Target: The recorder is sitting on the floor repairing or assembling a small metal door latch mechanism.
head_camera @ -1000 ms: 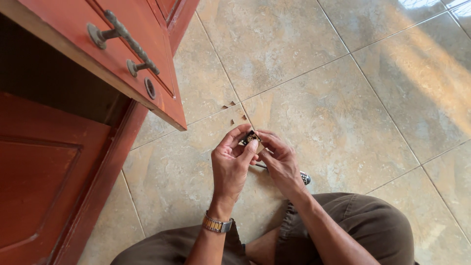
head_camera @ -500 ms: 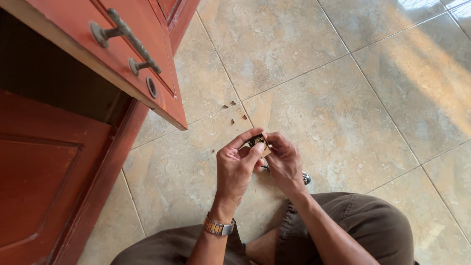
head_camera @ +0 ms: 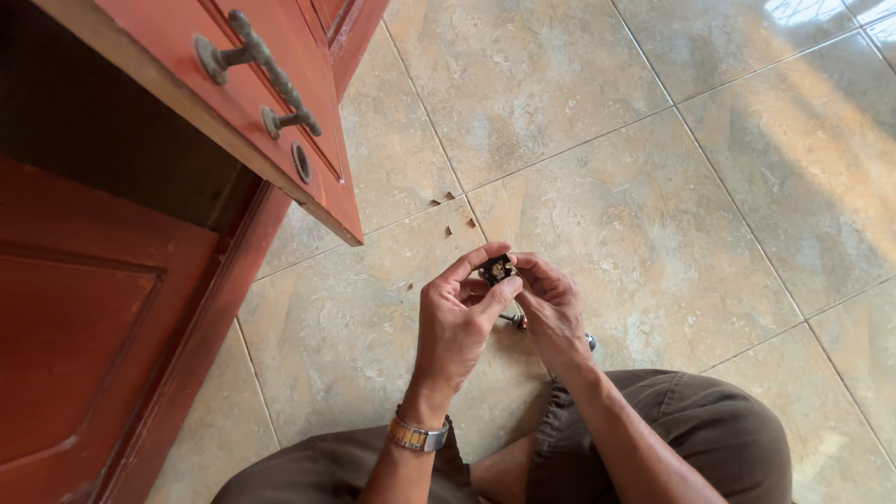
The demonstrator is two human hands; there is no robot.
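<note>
On your left, the red wooden door [head_camera: 84,345] is running off the frame's edge, and the dark space behind it is showing nothing you can make out. Above it, the open red drawer front [head_camera: 271,121] is jutting out over the tiled floor [head_camera: 653,215], carrying a metal handle [head_camera: 261,70] and a small keyhole [head_camera: 301,161]; its top is cut off.

Your left hand [head_camera: 455,322] is pinching a small dark metal part [head_camera: 497,271] between thumb and forefinger, the wristwatch [head_camera: 417,435] sitting below. The part is being held above the floor, just in front of your knees; it is too small and too covered by fingers to tell its exact shape. Your right hand [head_camera: 553,313] is closing on the same part from the other side, fingers curled over it. Under your hands a thin metal tool [head_camera: 511,320] is lying on the floor, mostly hidden; only a short stretch and a rounded end by your right wrist are showing.

Compared with a second ago, your hands are sitting in nearly the same spot, the part now turned a little more upward between the fingertips.

A few wood chips [head_camera: 441,200] are lying beyond your hands. To the right, the floor is stretching open to the frame's edge, while the drawer's corner is hanging close on the left.
</note>
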